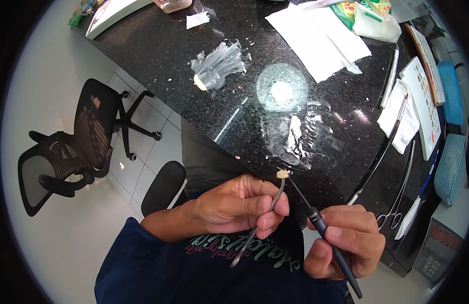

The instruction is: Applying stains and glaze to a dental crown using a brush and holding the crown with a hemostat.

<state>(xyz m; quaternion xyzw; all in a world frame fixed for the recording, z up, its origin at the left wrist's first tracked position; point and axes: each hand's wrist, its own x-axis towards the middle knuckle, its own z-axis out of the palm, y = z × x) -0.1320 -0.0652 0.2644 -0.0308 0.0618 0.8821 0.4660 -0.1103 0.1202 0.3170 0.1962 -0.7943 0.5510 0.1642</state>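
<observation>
Curved metal holder (251,234) clamped in left grip (244,205), lower centre of frame. Small cream-coloured piece (282,174) borne at holder's upper end, just below frame centre, seen against dark counter (143,55). Black-handled tool (317,219) pinched in right grip (348,238), lower right; thin tip held just beside piece, whether touching cannot be told. White smear (295,136) spread on counter above piece. White paper sheets (315,40) laid upper right; colour-spotted white board (422,104) seen at far right.

A head-worn fisheye looks down on the nearby hands (239,205) and tabletop (158,61), its rim seemingly warped.
</observation>
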